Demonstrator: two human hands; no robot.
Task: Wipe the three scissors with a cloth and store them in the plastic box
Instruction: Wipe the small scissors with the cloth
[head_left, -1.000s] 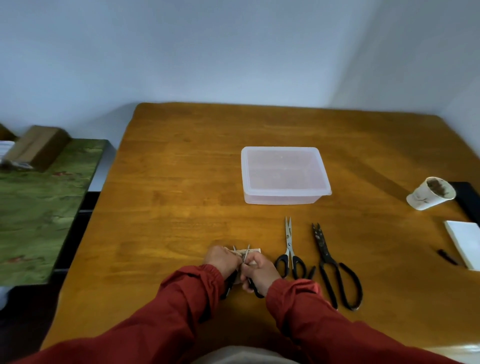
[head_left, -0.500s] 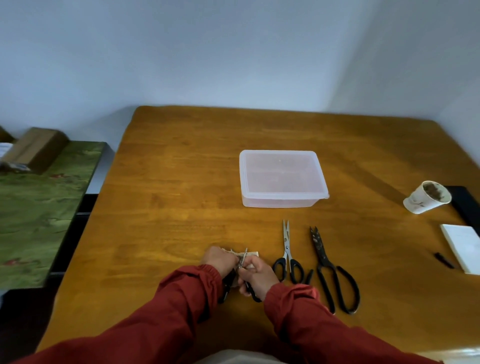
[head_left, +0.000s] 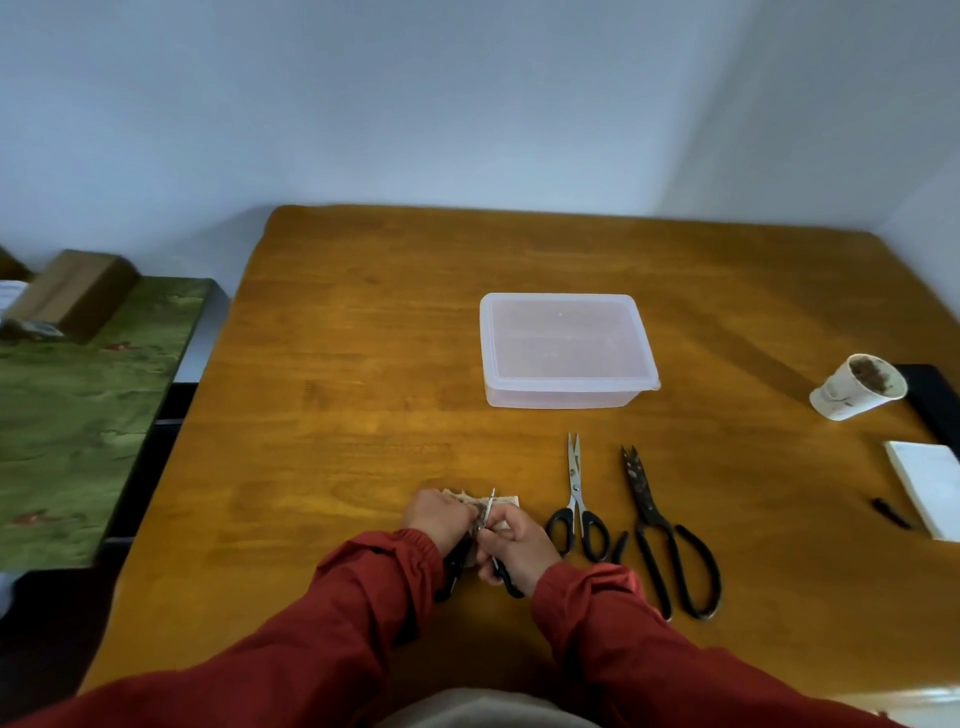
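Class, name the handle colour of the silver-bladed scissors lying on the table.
Black handles, head view.

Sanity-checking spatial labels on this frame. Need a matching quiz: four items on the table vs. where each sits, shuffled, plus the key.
Things
1. box
2. cup
3. steel scissors
4. big scissors

Places
A. rightmost scissors on the table
B. near the table's right edge
C. mid-table, beyond all the scissors
D. just right of the right hand, which grips the third scissors

Pairs: 1-C, 2-B, 3-D, 4-A
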